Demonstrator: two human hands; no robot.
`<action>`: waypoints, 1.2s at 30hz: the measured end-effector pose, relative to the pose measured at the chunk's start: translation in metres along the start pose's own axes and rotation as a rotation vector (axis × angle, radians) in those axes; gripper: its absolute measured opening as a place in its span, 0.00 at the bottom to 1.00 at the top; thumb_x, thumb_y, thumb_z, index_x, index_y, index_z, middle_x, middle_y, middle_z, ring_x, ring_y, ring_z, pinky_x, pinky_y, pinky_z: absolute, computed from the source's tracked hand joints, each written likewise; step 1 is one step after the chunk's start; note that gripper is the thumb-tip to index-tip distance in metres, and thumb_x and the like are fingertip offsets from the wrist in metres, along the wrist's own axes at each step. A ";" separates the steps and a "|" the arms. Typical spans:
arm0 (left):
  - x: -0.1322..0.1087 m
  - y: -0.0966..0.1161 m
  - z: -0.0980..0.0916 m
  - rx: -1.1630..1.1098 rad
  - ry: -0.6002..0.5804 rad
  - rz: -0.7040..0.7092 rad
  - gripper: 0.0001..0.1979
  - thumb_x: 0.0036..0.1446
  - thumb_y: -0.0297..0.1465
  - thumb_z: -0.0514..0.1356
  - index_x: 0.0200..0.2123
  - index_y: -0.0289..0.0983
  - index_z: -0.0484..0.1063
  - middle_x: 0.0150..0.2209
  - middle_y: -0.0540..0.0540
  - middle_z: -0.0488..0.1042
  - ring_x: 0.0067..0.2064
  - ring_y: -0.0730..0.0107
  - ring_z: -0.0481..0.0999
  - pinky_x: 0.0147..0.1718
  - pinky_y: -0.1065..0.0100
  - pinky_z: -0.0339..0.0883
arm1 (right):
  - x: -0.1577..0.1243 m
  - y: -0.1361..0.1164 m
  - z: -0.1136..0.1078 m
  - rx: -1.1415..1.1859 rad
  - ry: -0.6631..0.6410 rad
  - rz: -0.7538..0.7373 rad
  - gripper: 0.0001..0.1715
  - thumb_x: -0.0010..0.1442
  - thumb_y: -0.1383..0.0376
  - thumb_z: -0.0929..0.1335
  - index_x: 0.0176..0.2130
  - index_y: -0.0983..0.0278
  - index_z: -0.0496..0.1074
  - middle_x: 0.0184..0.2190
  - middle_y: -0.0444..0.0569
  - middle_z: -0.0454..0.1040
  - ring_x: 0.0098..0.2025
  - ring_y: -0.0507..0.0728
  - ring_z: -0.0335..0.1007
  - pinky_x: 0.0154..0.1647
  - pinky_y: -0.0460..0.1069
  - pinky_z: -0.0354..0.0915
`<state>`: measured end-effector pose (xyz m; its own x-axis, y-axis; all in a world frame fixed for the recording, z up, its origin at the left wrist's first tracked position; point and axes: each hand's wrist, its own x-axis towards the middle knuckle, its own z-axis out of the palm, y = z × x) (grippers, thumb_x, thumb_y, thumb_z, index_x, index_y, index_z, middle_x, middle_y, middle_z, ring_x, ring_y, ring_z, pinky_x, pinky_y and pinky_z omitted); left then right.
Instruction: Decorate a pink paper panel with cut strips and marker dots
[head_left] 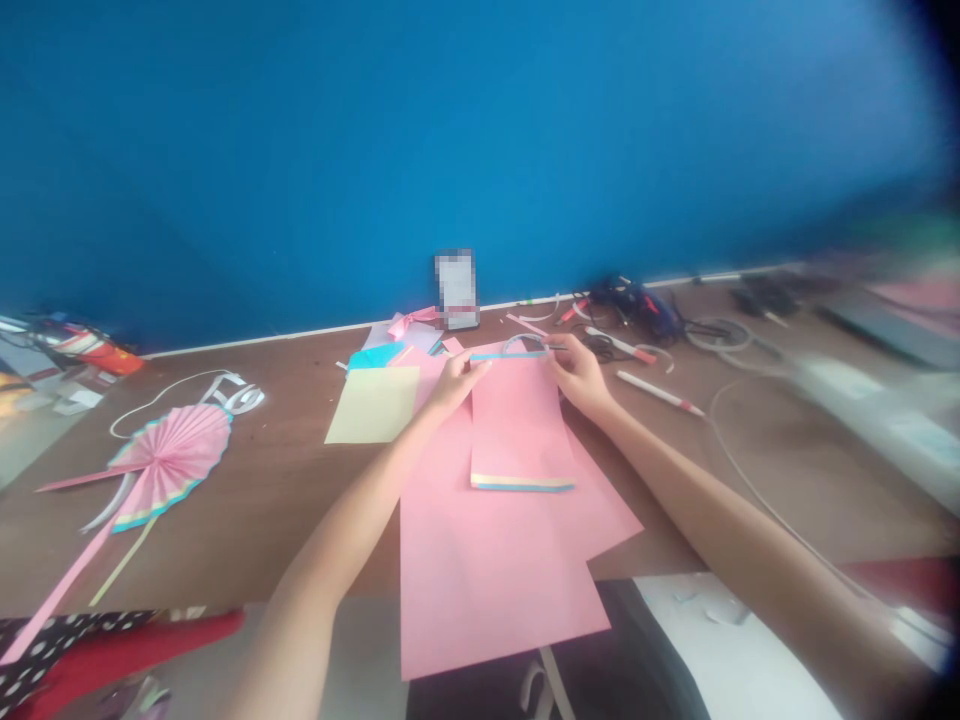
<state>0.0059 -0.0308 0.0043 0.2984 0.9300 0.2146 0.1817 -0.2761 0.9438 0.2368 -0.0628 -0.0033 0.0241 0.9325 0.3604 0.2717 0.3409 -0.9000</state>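
A pink paper piece (521, 420) with blue and yellow bands along its near edge and a blue band at its far edge is held up in front of me. My left hand (454, 380) pinches its far left corner between thumb and fingers. At the far right corner, my right hand (579, 376) has its fingers closed on the paper; a small dark strip shows by those fingertips, too blurred to name. Beneath lies a larger pink sheet (487, 580), which hangs past the table's near edge. A pale yellow sheet (373, 405) lies left of my left hand.
A pleated pink paper fan (180, 455) rests at the left of the brown table (300, 480). A phone (457, 290) leans on the blue wall. To the right are a white pen (660, 393), cables (720, 335) and a dark blue tangled item (645, 305).
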 end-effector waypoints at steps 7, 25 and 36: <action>0.004 -0.012 -0.002 0.057 0.009 -0.006 0.13 0.55 0.39 0.60 0.36 0.35 0.74 0.27 0.51 0.68 0.26 0.75 0.62 0.27 0.72 0.55 | 0.001 0.002 -0.001 -0.134 -0.012 -0.087 0.19 0.59 0.52 0.66 0.46 0.60 0.68 0.23 0.42 0.71 0.22 0.51 0.59 0.24 0.47 0.58; 0.002 -0.008 -0.002 0.027 0.008 0.015 0.17 0.56 0.43 0.60 0.41 0.35 0.74 0.29 0.49 0.70 0.28 0.75 0.63 0.28 0.72 0.56 | 0.002 0.004 0.000 -0.243 0.008 -0.140 0.15 0.61 0.60 0.62 0.47 0.60 0.69 0.22 0.41 0.64 0.22 0.51 0.56 0.25 0.47 0.57; 0.002 -0.009 -0.003 0.026 -0.004 -0.030 0.21 0.55 0.48 0.60 0.41 0.35 0.73 0.23 0.53 0.63 0.24 0.77 0.58 0.25 0.72 0.52 | 0.002 0.007 0.001 -0.344 -0.094 -0.225 0.18 0.60 0.64 0.62 0.48 0.64 0.71 0.26 0.45 0.70 0.24 0.52 0.62 0.28 0.46 0.59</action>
<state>0.0021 -0.0253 -0.0033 0.2958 0.9370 0.1856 0.2145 -0.2545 0.9430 0.2379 -0.0584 -0.0089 -0.1563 0.8514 0.5007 0.5659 0.4927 -0.6610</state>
